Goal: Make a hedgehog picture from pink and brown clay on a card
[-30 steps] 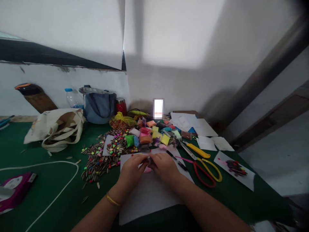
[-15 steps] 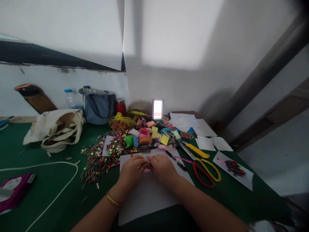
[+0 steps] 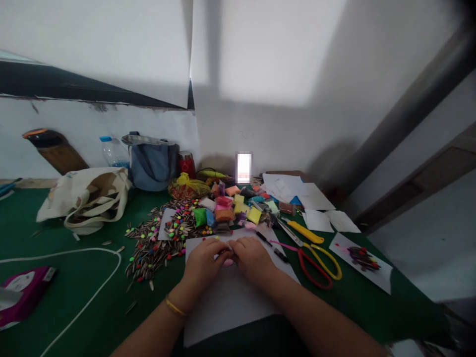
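Over a white sheet of paper (image 3: 230, 307), my left hand (image 3: 208, 260) and my right hand (image 3: 253, 258) meet with fingertips pinched together. Something small sits between the fingertips, mostly hidden and too small to name. Just below them a flat pink piece (image 3: 228, 263) shows on the paper. Beyond the hands lie packets of coloured clay, a yellow one (image 3: 254, 214) and a green one (image 3: 200, 216) among them. Striped seeds mixed with coloured balls (image 3: 152, 250) spread to the left of the sheet.
Right of the sheet are black pens (image 3: 280, 255), red-handled scissors (image 3: 314, 270), yellow-handled scissors (image 3: 327, 260), a yellow cutter (image 3: 305, 232) and a decorated card (image 3: 362, 260). Bags (image 3: 152, 166), a bottle (image 3: 111, 151) and a lit, blurred screen (image 3: 243, 167) stand behind. A white cable (image 3: 89, 292) curves at left.
The fingers of both hands have shifted slightly against each other, and a small gap shows between my left thumb and fingers. The rest looks the same.
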`<state>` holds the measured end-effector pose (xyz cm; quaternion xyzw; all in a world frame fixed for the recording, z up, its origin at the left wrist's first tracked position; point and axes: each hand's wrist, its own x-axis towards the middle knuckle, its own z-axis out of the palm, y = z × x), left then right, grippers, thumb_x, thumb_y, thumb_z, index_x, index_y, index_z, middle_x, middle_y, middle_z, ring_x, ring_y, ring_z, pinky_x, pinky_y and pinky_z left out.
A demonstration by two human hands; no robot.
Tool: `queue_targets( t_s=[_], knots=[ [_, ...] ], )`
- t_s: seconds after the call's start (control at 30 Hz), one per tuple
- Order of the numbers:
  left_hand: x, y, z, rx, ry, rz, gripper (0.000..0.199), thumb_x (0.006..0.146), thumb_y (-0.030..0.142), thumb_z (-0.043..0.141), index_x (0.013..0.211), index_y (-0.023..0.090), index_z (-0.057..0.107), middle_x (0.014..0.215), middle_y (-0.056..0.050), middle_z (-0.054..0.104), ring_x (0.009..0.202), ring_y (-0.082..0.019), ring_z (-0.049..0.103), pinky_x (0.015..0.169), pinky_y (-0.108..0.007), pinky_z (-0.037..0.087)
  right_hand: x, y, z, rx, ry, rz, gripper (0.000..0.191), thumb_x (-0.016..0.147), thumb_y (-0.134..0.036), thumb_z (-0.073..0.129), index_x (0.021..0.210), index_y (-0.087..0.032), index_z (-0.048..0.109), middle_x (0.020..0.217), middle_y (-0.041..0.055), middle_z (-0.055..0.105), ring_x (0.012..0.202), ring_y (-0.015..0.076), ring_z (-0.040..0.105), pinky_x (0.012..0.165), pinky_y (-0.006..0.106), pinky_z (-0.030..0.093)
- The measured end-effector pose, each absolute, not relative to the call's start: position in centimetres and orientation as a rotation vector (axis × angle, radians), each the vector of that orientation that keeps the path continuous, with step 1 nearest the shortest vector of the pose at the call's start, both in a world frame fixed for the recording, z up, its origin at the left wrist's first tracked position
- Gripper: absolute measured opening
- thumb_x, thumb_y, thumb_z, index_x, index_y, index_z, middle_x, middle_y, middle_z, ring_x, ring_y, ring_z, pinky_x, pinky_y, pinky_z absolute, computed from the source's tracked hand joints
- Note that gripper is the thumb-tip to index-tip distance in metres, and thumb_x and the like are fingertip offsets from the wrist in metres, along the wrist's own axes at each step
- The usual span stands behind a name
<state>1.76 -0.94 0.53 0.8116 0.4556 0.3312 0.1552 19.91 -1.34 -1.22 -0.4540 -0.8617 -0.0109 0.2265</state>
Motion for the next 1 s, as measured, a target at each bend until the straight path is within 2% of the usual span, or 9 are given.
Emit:
queue_targets(
  t_s=[0.13, 0.3, 0.5, 0.63, 0.7, 0.8, 0.9, 1.0],
  knots=[
    [1.6, -1.1, 0.7, 2.393, 1.394, 1.003, 0.014, 0.082, 0.031, 0.067, 0.094, 0.024, 0.072, 0.092, -0.004, 0.068, 0.086, -0.019, 0.062, 0.076, -0.031, 0.049, 20.1, -1.2, -1.4, -1.235, -2.346, -0.036, 0.022, 0.094, -0.032, 0.055, 0.108, -0.017, 0.06, 0.087, 0.0063, 0.066, 0.082, 0.022, 0.058, 0.072, 0.034, 0.035],
    [1.8, -1.3, 0.9, 2.418, 1.417, 0.869, 0.009, 0.084, 0.029, 0.066, 0.083, 0.024, 0.072, 0.084, -0.003, 0.066, 0.083, -0.019, 0.06, 0.076, -0.031, 0.047, 20.2, -1.4, -1.0, -1.208, -2.329, -0.014, 0.018, 0.096, -0.031, 0.052, 0.103, -0.018, 0.062, 0.086, 0.0057, 0.066, 0.081, 0.0207, 0.057, 0.072, 0.034, 0.034],
    [2.1, -1.3, 1.0, 2.527, 1.416, 0.77, 0.013, 0.087, 0.022, 0.06, 0.077, 0.019, 0.068, 0.081, -0.005, 0.063, 0.079, -0.019, 0.058, 0.072, -0.031, 0.045, 19.9, -1.6, -0.7, -1.203, -2.397, -0.048, 0.012, 0.094, -0.027, 0.054, 0.097, -0.019, 0.063, 0.082, 0.0052, 0.064, 0.08, 0.0201, 0.056, 0.071, 0.033, 0.033],
    [1.9, -1.2, 0.9, 2.532, 1.397, 0.786, 0.012, 0.086, 0.023, 0.061, 0.077, 0.019, 0.068, 0.081, -0.005, 0.063, 0.08, -0.019, 0.059, 0.073, -0.031, 0.046, 19.8, -1.7, -0.8, -1.219, -2.382, -0.003, 0.017, 0.092, -0.024, 0.055, 0.105, -0.017, 0.062, 0.09, 0.0075, 0.065, 0.086, 0.0219, 0.057, 0.076, 0.035, 0.038],
    [1.6, -1.0, 0.7, 2.476, 1.393, 0.853, 0.008, 0.087, 0.023, 0.061, 0.086, 0.02, 0.069, 0.087, -0.006, 0.065, 0.084, -0.02, 0.06, 0.077, -0.032, 0.048, 20.2, -1.5, -0.8, -1.234, -2.351, 0.047, 0.029, 0.089, -0.023, 0.056, 0.117, -0.015, 0.059, 0.101, 0.0102, 0.066, 0.095, 0.0238, 0.057, 0.083, 0.036, 0.04],
    [1.0, -0.3, 0.3, 2.375, 1.392, 0.956, 0.016, 0.088, 0.024, 0.059, 0.102, 0.021, 0.066, 0.094, -0.005, 0.066, 0.089, -0.019, 0.061, 0.08, -0.032, 0.049, 21.7, -0.8, -0.8, -1.332, -2.268, 0.072, 0.047, 0.087, -0.025, 0.056, 0.132, -0.011, 0.05, 0.12, 0.015, 0.061, 0.111, 0.0273, 0.053, 0.095, 0.04, 0.04],
    [0.3, 0.5, 0.0, 2.318, 1.396, 0.977, 0.014, 0.088, 0.022, 0.057, 0.097, 0.02, 0.068, 0.094, -0.005, 0.066, 0.09, -0.019, 0.061, 0.081, -0.032, 0.05, 23.5, 0.4, -0.8, -1.44, -2.286, 0.086, 0.042, 0.092, -0.019, 0.046, 0.134, -0.015, 0.049, 0.124, 0.0132, 0.061, 0.114, 0.0259, 0.053, 0.095, 0.039, 0.039],
    [0.1, 0.9, 0.0, 2.318, 1.342, 0.89, 0.013, 0.087, 0.02, 0.057, 0.092, 0.02, 0.07, 0.092, -0.004, 0.066, 0.087, -0.018, 0.062, 0.08, -0.031, 0.05, 24.9, 1.5, -0.9, -1.586, -2.248, 0.108, 0.034, 0.09, -0.022, 0.053, 0.124, -0.018, 0.055, 0.113, 0.0109, 0.066, 0.105, 0.0254, 0.057, 0.089, 0.037, 0.041]
  ],
)
